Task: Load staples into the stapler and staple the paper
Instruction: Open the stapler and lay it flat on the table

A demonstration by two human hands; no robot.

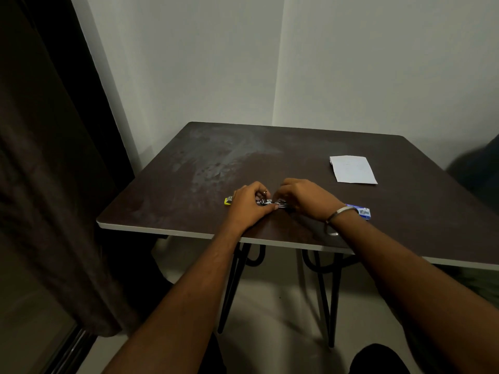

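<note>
Fingers (272,208) of both hands pinch the opened stapler (267,202) near the table (162,228) front edge | step: seating staples, likely | staple box (361,212) beside right hand (307,197), left hand (247,205) steadying | next: shut it, fetch paper (352,169) farther back
</note>
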